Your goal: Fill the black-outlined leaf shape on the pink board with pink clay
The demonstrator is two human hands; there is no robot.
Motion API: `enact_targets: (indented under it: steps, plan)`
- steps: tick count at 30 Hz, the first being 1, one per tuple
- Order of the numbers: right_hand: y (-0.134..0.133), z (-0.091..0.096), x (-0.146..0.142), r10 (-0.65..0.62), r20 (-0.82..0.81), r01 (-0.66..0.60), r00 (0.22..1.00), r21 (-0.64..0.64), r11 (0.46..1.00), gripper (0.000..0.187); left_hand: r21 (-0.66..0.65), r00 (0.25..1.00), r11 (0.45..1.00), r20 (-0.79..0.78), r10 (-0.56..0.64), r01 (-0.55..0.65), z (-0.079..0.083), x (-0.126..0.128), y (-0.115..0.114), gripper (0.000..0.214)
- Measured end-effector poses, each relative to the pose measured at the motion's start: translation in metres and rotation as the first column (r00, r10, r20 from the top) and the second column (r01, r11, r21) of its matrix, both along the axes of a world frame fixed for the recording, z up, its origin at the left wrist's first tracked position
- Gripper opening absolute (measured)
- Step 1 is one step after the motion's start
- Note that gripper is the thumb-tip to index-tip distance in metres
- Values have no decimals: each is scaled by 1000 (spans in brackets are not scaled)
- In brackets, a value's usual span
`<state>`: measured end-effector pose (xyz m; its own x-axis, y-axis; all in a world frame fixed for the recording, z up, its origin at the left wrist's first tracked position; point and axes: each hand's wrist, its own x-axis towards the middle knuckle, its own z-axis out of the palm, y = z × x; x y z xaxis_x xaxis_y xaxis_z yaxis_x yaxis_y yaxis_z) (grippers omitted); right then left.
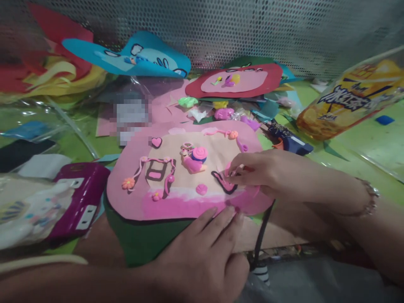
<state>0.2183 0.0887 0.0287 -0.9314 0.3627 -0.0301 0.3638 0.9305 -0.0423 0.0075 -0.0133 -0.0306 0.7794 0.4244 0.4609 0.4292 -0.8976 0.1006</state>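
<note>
Over on your right, a yellow snack bag [347, 101] lies tilted on the green table [362, 143]. It's glossy and looks full, but you can't see inside it. On your left sits a shiny magenta case [80, 198], lid down, contents hidden. In front of it is a clear plastic bag [22, 219] with something white and colour-flecked inside.

Dead centre, right in front of you, is the pink board [176, 202]. It's soft-looking, rounded and black-edged, with a green sheet [139, 242] showing beneath its near edge. A tan panel on it carries puffy modelled shapes: a pink snail [194, 160], a small heart [156, 142] and an orange flower [128, 183]. Behind it lie a red board [274, 78] with a pink oval, a curled blue foam sheet [142, 54] and a perforated metal wall [252, 25]. A dark blue tool [292, 142] with an orange tip rests just beyond your right hand.

Now the hands. Your left hand [205, 248] is spread flat, fingers apart, fingertips pressing the board's near edge. Your right hand [268, 172], a bracelet [372, 198] on its wrist, comes in from the right with fingertips pinched together on a small pink piece [227, 172]. It holds that against the black-edged heart [222, 182] on the board's right side.
</note>
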Motion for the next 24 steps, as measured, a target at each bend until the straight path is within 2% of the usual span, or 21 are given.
enact_targets:
  steps: [3, 8, 15, 24]
  plan:
    - [0, 1, -1, -24, 47, 26, 999, -39, 999, 37, -2, 1000, 1000, 4, -4, 5, -1, 0, 0, 18]
    - [0, 0, 1, -18, 74, 19, 997, -8, 1000, 40, -11, 1000, 1000, 0, 5, -5, -3, -1, -2, 18]
    - [3, -1, 5, -41, 0, 41, 999, 27, 999, 46, -10, 1000, 1000, -10, -4, 4, 0, -2, -1, 19]
    - [0, 0, 1, -24, 69, 27, 997, -41, 999, 35, -1, 1000, 1000, -16, -18, 18, -3, 0, 0, 21]
